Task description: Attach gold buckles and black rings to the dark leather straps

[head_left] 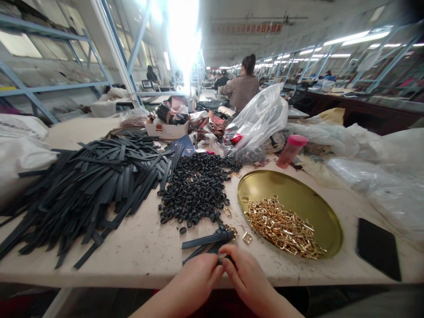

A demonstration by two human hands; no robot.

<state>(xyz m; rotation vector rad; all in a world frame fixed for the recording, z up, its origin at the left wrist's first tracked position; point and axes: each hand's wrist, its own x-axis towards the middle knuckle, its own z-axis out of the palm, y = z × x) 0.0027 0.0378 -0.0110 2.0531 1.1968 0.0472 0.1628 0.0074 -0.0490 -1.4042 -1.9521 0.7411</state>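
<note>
Pink-lidded bottle (291, 151) upright | black phone (378, 248) flat, table's right | person (241, 86) beyond, back turned

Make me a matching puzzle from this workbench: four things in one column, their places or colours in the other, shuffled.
1. Buckle pile
2. Phone
3. Loop pile
4. Cup

A. Black, between strip pile and tray
B. Topped in pink
C. Gold, lying on the tray
D. Right of the tray, near the table edge

Pairs: 1-C, 2-D, 3-A, 4-B
</note>
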